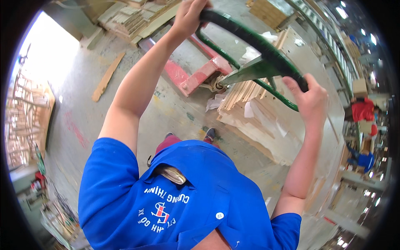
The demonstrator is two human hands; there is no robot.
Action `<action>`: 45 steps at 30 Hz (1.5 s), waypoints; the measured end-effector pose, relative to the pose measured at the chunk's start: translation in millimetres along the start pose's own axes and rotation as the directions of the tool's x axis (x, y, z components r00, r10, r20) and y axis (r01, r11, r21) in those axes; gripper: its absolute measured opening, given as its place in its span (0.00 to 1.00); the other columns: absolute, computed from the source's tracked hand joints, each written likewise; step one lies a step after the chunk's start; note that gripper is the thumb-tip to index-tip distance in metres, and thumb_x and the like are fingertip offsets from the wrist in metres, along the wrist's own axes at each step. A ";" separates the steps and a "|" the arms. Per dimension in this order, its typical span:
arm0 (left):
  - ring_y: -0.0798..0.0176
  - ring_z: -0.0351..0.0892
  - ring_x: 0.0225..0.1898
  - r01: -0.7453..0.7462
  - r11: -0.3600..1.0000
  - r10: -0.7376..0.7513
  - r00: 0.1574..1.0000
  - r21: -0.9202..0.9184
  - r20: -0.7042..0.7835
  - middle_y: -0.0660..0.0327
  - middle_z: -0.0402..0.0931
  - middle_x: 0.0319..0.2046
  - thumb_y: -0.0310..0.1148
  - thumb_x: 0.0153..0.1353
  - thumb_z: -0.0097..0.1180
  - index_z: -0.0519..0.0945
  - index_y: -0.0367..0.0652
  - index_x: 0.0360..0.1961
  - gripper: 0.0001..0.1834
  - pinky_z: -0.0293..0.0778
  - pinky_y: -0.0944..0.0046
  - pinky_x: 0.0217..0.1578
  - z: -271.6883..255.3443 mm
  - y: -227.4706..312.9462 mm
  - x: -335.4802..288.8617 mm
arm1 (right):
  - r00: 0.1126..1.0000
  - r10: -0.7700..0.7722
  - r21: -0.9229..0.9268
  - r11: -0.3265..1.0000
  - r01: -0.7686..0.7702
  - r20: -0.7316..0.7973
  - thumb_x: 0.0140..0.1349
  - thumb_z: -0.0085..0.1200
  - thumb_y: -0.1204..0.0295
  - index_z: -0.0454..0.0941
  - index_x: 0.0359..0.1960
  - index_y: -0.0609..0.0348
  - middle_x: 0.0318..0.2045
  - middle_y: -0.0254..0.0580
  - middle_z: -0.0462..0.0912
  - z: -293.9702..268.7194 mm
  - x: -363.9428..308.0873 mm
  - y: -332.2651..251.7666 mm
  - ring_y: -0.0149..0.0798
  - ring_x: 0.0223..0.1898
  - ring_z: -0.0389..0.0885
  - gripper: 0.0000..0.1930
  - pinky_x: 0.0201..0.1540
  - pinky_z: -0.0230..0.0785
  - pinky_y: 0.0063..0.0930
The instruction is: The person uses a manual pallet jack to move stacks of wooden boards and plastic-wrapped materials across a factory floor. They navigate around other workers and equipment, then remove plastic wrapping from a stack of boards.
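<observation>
Both my arms reach forward to the dark green handle of a hand pallet jack. My left hand is closed around its far left end, partly cut off by the top of the picture. My right hand wraps around the right end, thumb on the near side. A green shaft runs from the handle down to the jack's red body. Red forks stretch away to the upper left over the floor.
Thin wooden boards with torn white paper lie stacked beside the jack. A loose wood strip rests on the floor at left, near stacked planks. Wooden chair frames stand far left; people in red and blue are at far right.
</observation>
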State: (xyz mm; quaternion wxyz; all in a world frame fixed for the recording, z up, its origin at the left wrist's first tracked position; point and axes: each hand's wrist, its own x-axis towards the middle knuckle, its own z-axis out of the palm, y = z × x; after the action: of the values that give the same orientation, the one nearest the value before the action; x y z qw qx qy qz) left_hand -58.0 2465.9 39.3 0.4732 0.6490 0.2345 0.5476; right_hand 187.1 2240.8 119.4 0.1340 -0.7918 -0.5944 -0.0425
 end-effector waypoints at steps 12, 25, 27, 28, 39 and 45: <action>0.47 0.72 0.26 -0.466 0.622 -0.512 0.366 0.629 0.777 0.54 0.74 0.17 0.57 0.59 0.41 0.80 0.44 0.20 0.29 0.66 0.55 0.40 -124.5 76.5 -324.9 | 0.684 0.069 0.073 0.982 -0.177 0.726 0.38 0.57 0.37 0.79 0.24 0.57 0.26 0.49 0.81 115.4 -311.8 -134.3 0.49 0.31 0.81 0.31 0.37 0.72 0.39; 0.52 0.70 0.26 -0.389 0.528 -0.617 0.434 0.754 0.656 0.57 0.74 0.16 0.55 0.61 0.40 0.81 0.45 0.20 0.28 0.63 0.57 0.43 -181.9 139.1 -464.8 | 0.780 0.007 0.195 0.967 -0.166 0.626 0.42 0.58 0.45 0.78 0.28 0.57 0.26 0.49 0.81 115.6 -469.0 -206.1 0.49 0.32 0.80 0.26 0.37 0.71 0.41; 0.52 0.69 0.25 -0.415 0.491 -0.632 0.436 0.766 0.641 0.57 0.74 0.15 0.54 0.60 0.41 0.81 0.46 0.21 0.26 0.63 0.57 0.43 -199.3 153.5 -482.6 | 0.791 -0.017 0.230 0.960 -0.157 0.612 0.43 0.57 0.45 0.78 0.28 0.57 0.27 0.49 0.81 113.0 -492.6 -223.7 0.50 0.33 0.80 0.25 0.37 0.71 0.42; 0.51 0.69 0.25 -0.417 0.518 -0.595 0.451 0.746 0.665 0.57 0.73 0.15 0.53 0.60 0.41 0.81 0.45 0.21 0.26 0.63 0.57 0.43 -207.6 161.7 -491.2 | 0.815 -0.050 0.289 0.946 -0.146 0.577 0.45 0.56 0.46 0.78 0.28 0.57 0.28 0.50 0.81 110.3 -503.3 -231.1 0.50 0.33 0.80 0.24 0.38 0.72 0.41; 0.44 0.68 0.24 -0.419 0.565 -0.591 0.395 0.711 0.703 0.50 0.70 0.14 0.46 0.60 0.43 0.75 0.40 0.14 0.25 0.63 0.53 0.37 -195.7 245.9 -496.8 | 0.871 -0.033 0.292 0.948 -0.128 0.489 0.42 0.55 0.38 0.79 0.23 0.60 0.22 0.48 0.79 30.3 -542.1 -238.7 0.49 0.29 0.80 0.31 0.32 0.71 0.42; 0.45 0.68 0.22 -0.402 0.595 -0.592 0.367 0.696 0.718 0.51 0.70 0.13 0.46 0.62 0.41 0.75 0.40 0.14 0.26 0.62 0.52 0.35 -174.9 303.1 -471.5 | 0.862 0.014 0.244 0.957 -0.160 0.506 0.42 0.52 0.35 0.79 0.19 0.61 0.18 0.47 0.78 -39.9 -533.9 -231.3 0.48 0.25 0.79 0.34 0.28 0.70 0.40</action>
State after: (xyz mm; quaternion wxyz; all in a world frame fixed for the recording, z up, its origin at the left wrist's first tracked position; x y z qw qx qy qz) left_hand -422.9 2006.5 64.5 0.2094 0.9526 0.1868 -0.1175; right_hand -184.3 1793.4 74.2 0.0872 -0.7752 -0.5720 0.2536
